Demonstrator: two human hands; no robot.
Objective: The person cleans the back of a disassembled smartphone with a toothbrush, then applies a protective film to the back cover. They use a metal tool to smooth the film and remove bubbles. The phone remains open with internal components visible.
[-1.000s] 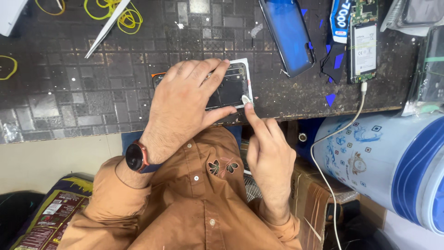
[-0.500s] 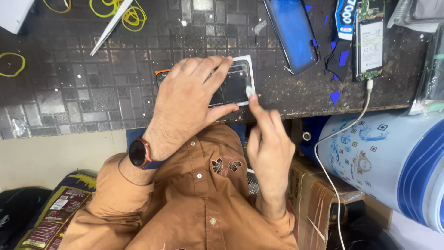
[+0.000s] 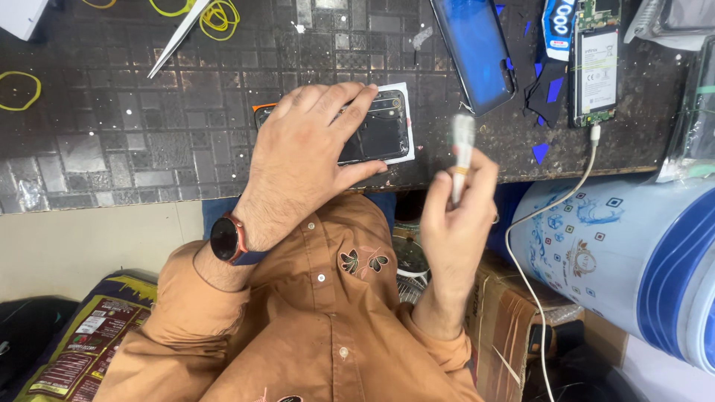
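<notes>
My left hand (image 3: 309,152) lies flat over a dark phone (image 3: 376,134) that rests on a white sheet at the front edge of the dark tiled table (image 3: 112,141). My right hand (image 3: 458,216) is lifted off the table to the right of the phone and grips a small whitish tube-like tool (image 3: 462,149), held upright and blurred. A dark watch with a red rim (image 3: 226,238) sits on my left wrist.
A blue phone back cover (image 3: 477,48) and an opened phone with its battery showing (image 3: 596,63) lie at the back right, a white cable (image 3: 555,201) hanging from it. Yellow rubber bands (image 3: 212,15) and a white blade (image 3: 175,37) lie at the back left. A blue-and-white drum (image 3: 625,260) stands at right.
My right hand has lifted away from the phone's right edge, rising with the whitish tool in it. My left hand stays pressed on the phone.
</notes>
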